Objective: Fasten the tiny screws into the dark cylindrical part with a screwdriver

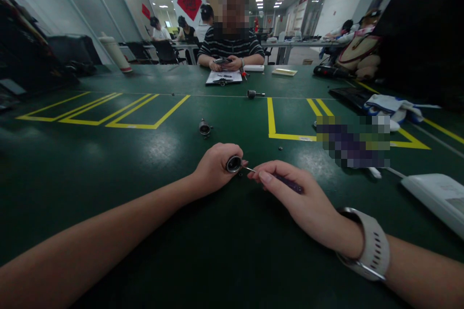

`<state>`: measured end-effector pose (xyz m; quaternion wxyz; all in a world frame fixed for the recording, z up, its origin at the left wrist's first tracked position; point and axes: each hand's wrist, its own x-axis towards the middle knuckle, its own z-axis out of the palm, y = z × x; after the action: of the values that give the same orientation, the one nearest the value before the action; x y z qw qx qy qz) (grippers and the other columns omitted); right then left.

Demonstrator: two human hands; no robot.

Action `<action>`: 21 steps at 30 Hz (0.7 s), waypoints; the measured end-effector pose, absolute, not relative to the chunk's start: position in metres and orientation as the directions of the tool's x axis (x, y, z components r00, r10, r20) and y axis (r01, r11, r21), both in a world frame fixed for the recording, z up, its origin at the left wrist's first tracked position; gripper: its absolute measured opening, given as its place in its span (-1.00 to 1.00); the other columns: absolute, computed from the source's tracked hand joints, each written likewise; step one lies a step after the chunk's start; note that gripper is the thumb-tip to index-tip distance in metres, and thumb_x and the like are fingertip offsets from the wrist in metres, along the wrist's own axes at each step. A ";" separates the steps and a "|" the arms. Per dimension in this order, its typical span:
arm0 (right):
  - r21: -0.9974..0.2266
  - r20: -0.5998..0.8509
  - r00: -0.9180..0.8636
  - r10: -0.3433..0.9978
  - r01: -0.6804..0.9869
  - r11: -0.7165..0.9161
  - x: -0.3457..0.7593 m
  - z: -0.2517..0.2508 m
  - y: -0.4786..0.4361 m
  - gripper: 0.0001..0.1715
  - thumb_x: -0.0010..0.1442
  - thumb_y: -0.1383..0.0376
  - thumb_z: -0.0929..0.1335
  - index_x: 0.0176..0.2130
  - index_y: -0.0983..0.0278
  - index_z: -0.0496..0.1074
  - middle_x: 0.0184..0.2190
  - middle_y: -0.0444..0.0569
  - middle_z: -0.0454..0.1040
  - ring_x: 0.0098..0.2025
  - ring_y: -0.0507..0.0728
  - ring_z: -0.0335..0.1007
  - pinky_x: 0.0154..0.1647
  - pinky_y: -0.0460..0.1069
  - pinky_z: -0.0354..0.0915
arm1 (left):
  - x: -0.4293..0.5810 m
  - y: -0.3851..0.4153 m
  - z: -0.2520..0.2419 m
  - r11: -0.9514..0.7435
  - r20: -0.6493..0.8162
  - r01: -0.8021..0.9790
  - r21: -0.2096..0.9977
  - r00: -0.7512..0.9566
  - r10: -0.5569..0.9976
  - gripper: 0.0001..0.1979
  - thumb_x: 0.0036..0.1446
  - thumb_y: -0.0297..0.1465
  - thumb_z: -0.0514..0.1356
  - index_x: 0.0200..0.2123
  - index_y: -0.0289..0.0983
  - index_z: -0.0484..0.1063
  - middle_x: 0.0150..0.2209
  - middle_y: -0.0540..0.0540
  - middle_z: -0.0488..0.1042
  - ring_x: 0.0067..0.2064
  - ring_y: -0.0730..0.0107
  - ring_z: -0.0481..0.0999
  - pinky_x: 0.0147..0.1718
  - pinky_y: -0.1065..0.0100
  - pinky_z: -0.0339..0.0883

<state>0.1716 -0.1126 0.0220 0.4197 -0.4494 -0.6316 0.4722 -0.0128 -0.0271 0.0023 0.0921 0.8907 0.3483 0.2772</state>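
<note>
My left hand point(215, 166) is closed round a small round metal part point(233, 164) with a dark hollow face, held just above the green table point(145, 193). My right hand point(290, 193) pinches a thin purple-handled screwdriver point(286, 182), and its metal tip touches the edge of the round part. A light watch band wraps my right wrist. Another small metal cylinder point(205, 127) lies on the table beyond my left hand, and a third metal piece point(254, 93) lies further back.
A person in a striped shirt sits across the table with a clipboard point(224, 77) in front. Yellow tape outlines point(108, 111) mark the tabletop. A white device point(435, 198) lies at right, a folded cloth point(391, 105) beyond it. A tiny dark part point(280, 148) rests near the tape.
</note>
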 end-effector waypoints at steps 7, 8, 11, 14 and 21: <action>-0.950 -0.098 -0.278 0.956 -0.258 -0.173 0.174 0.015 -0.104 -0.79 0.22 0.23 0.29 -0.29 0.27 0.48 -0.22 -0.02 0.51 -0.19 0.09 0.37 -0.22 0.00 0.26 | -0.013 -0.026 0.002 -0.760 0.430 0.519 0.390 0.628 0.649 -0.80 0.04 -0.41 0.18 -0.54 -0.27 0.20 -0.57 0.07 0.26 -0.50 0.49 0.24 -0.48 0.42 0.08; -0.939 -0.110 -0.288 0.951 -0.284 -0.194 0.174 0.015 -0.103 -0.79 0.21 0.23 0.29 -0.29 0.27 0.48 -0.22 -0.01 0.51 -0.19 0.09 0.37 -0.23 -0.01 0.26 | -0.013 -0.025 0.002 -0.754 0.431 0.514 0.410 0.619 0.657 -0.79 0.04 -0.40 0.19 -0.54 -0.28 0.20 -0.57 0.07 0.25 -0.51 0.50 0.23 -0.49 0.43 0.08; -0.924 -0.112 -0.298 0.948 -0.321 -0.210 0.172 0.015 -0.103 -0.79 0.20 0.21 0.30 -0.27 0.26 0.48 -0.18 -0.01 0.50 -0.19 0.08 0.36 -0.24 -0.02 0.25 | -0.012 -0.024 0.002 -0.723 0.438 0.481 0.495 0.580 0.686 -0.77 0.03 -0.40 0.20 -0.56 -0.28 0.19 -0.58 0.09 0.22 -0.53 0.53 0.21 -0.52 0.45 0.08; -0.930 -0.088 -0.300 0.950 -0.317 -0.187 0.169 0.015 -0.106 -0.80 0.21 0.21 0.30 -0.24 0.24 0.47 -0.14 -0.02 0.48 -0.17 0.09 0.36 -0.23 -0.01 0.26 | -0.011 -0.024 0.003 -0.694 0.444 0.437 0.572 0.546 0.710 -0.77 0.02 -0.40 0.20 -0.56 -0.28 0.19 -0.59 0.11 0.20 -0.55 0.56 0.19 -0.54 0.47 0.08; -0.952 -0.082 -0.285 0.955 -0.261 -0.160 0.169 0.017 -0.108 -0.81 0.21 0.22 0.31 -0.23 0.24 0.47 -0.12 -0.02 0.47 -0.18 0.09 0.36 -0.23 0.00 0.26 | -0.012 -0.025 0.002 -0.694 0.440 0.458 0.555 0.546 0.713 -0.76 0.03 -0.40 0.20 -0.58 -0.28 0.19 -0.59 0.11 0.20 -0.54 0.56 0.19 -0.55 0.48 0.07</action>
<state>0.1685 -0.1079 0.0167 0.4611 -0.3808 -0.4554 0.6596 -0.0122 -0.0251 0.0025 0.1912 0.8582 0.3411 0.3325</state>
